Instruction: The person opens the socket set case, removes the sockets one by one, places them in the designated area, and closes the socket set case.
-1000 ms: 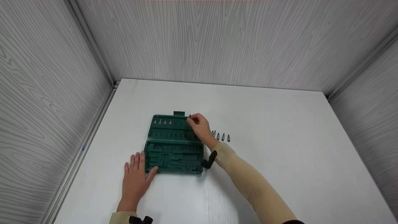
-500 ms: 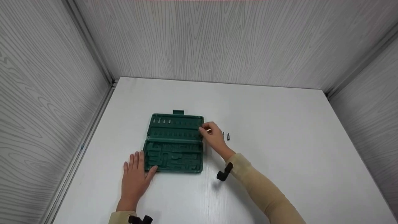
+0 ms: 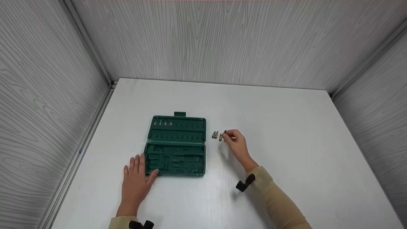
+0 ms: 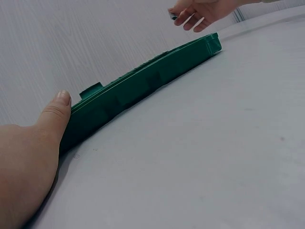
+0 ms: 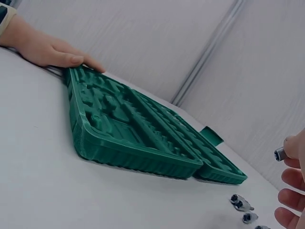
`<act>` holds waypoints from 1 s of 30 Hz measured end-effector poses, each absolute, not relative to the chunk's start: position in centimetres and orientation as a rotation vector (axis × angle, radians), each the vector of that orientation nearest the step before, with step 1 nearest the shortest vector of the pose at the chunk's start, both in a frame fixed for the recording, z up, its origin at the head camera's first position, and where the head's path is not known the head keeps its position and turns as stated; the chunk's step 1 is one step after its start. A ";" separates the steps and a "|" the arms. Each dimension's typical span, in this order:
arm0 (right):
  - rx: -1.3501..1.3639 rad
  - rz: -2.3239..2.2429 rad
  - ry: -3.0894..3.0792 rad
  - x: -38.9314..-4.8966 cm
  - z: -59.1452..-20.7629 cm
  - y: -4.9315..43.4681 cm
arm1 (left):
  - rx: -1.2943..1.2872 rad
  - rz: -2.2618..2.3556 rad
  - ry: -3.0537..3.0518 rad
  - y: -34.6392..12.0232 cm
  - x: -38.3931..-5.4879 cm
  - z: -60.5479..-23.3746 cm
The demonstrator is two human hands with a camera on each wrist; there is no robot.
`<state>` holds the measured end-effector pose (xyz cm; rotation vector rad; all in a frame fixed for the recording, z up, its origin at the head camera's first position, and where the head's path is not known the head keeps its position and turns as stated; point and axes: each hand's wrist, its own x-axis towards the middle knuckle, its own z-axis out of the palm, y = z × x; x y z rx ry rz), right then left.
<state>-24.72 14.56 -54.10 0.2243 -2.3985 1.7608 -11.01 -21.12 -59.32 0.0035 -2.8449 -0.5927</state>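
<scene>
A green plastic tool case (image 3: pixel 176 130) lies spread flat on the white table, with several small metal bits (image 3: pixel 170 123) along the left of its far row. The left hand (image 3: pixel 134 184) rests at the case's near left corner, fingers straight along the side and thumb on the front edge. To the right of the case, the right hand (image 3: pixel 237 144) pinches a short metal bit (image 5: pixel 280 154) between thumb and index finger, its hollow end showing in the right wrist view. Beneath and left of that hand are several loose bits (image 3: pixel 215 135); the fingers hide others.
The case's latch tab (image 3: pixel 180 114) sticks out from its far edge. Moulded recesses (image 3: pixel 178 160) fill the near half. Grey wood-grain panels (image 3: pixel 203 41) stand behind and on both sides of the white tabletop (image 3: pixel 286 133).
From the case's far right corner, the right hand has moved right and toward the person, over the loose bits. The left hand has stayed in place on the case.
</scene>
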 end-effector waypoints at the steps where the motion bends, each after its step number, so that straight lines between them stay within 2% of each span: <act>1: 0.207 1.745 -2.396 -24.7 -54.2 15.0 | 0.004 -0.591 -2.845 -21.2 -11.0 -59.3; 12: 0.002 1.565 -2.504 -24.9 -55.2 19.0 | 0.001 -0.582 -2.846 -21.1 -10.9 -59.4; 30: -0.014 1.354 -2.678 -25.6 -56.7 18.6 | -0.006 -0.599 -2.841 -21.2 -10.9 -59.3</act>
